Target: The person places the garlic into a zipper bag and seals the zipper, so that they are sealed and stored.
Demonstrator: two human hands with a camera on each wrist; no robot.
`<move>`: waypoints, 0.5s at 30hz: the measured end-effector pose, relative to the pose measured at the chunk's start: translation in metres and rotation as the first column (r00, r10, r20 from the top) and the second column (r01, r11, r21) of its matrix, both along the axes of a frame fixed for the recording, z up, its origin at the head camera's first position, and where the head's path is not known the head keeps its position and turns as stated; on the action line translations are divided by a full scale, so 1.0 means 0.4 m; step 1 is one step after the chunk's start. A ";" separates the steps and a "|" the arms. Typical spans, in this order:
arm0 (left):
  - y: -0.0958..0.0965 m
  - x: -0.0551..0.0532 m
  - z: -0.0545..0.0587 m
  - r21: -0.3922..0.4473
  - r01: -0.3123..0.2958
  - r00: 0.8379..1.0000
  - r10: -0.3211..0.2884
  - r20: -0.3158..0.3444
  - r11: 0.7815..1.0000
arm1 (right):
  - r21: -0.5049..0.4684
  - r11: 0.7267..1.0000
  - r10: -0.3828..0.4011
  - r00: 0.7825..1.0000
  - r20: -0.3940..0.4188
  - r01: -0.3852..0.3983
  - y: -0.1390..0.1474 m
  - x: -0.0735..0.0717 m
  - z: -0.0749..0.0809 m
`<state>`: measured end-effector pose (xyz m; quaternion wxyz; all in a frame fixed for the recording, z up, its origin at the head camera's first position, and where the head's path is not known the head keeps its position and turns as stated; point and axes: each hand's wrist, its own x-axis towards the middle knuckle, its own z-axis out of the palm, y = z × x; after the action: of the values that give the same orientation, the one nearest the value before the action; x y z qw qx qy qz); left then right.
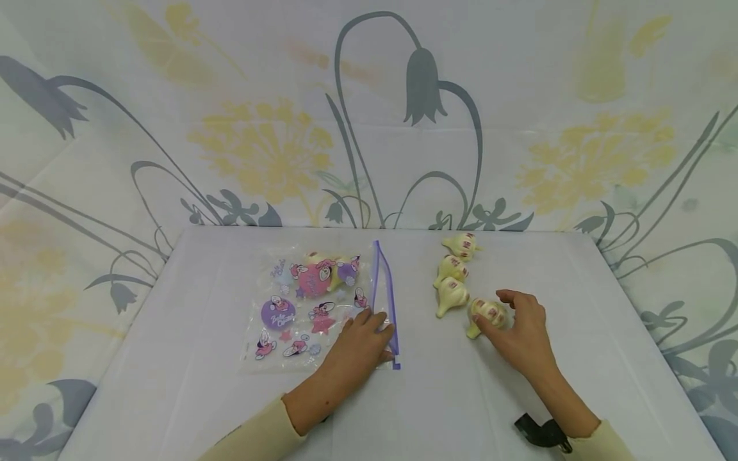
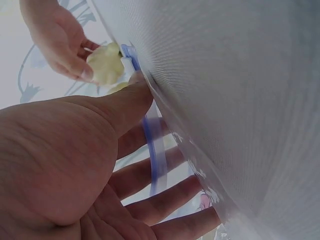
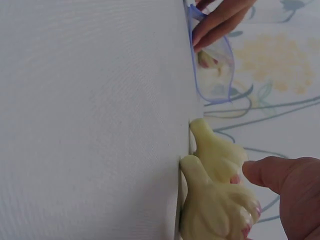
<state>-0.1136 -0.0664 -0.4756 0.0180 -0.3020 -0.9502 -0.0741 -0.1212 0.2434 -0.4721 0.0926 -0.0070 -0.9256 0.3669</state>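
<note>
A clear zip bag (image 1: 288, 333) with pink and purple cartoon prints lies on the table, its purple zip edge (image 1: 395, 333) facing right. Pale yellow garlic bulbs (image 3: 209, 59) show inside it. My left hand (image 1: 360, 339) rests on the bag beside the mouth, its extended fingers (image 2: 165, 205) spread along the film. To the right, my right hand (image 1: 524, 333) arches around the nearest garlic bulb (image 1: 489, 312), thumb right at its side and forefinger raised over its far side. Three more garlic bulbs, including one close by (image 1: 451, 293), lie in a line behind it.
A white cloth covers the table (image 1: 432, 397). Behind it stands a flower-printed backdrop (image 1: 380, 160), which also rises along both sides. A black strap piece (image 1: 542, 432) sits at the right wrist.
</note>
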 end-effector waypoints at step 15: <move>0.000 -0.003 -0.002 -0.005 0.001 1.000 -0.001 -0.005 1.000 | -0.007 0.999 0.034 0.995 0.093 -0.033 0.009 -0.011 -0.016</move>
<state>-0.1149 -0.0663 -0.4763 0.0196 -0.3027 -0.9502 -0.0711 -0.1255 0.2472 -0.4785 0.0430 -0.0090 -0.9279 0.3702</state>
